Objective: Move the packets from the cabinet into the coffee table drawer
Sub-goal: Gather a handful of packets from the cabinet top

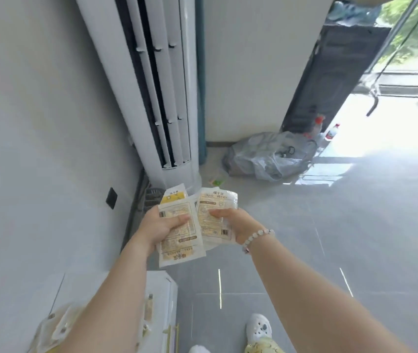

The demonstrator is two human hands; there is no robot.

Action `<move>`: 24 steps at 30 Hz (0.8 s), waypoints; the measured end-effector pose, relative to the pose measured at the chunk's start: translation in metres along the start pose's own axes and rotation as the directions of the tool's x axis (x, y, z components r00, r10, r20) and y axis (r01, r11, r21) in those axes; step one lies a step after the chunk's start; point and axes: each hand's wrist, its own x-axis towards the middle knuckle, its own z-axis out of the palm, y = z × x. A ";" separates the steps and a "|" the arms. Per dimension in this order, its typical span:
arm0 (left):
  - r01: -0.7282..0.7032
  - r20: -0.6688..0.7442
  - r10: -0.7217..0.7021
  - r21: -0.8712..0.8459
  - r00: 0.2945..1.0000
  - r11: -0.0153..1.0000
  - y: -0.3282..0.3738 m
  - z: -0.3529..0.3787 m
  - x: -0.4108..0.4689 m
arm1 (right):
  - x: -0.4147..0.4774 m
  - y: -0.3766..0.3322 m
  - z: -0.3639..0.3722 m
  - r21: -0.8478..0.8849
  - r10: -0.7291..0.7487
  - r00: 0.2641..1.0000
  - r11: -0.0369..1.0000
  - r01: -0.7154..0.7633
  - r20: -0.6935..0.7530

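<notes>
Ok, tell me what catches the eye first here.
Centre frame, the left hand and right hand each grip pale yellow packets above the grey floor. Behind them stands a tall white air conditioner, with a crumpled plastic bag on the floor to its right.

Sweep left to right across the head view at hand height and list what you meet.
Black wall plate → left hand → right hand → bead bracelet. Both hands grip packets; these overlap between the hands, so I leave them out of the order.
</notes>
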 end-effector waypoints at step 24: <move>-0.292 0.656 -0.069 0.425 0.751 0.857 0.088 0.486 0.013 | -0.192 0.009 -0.420 0.440 -0.123 0.795 0.777 0.449 -0.594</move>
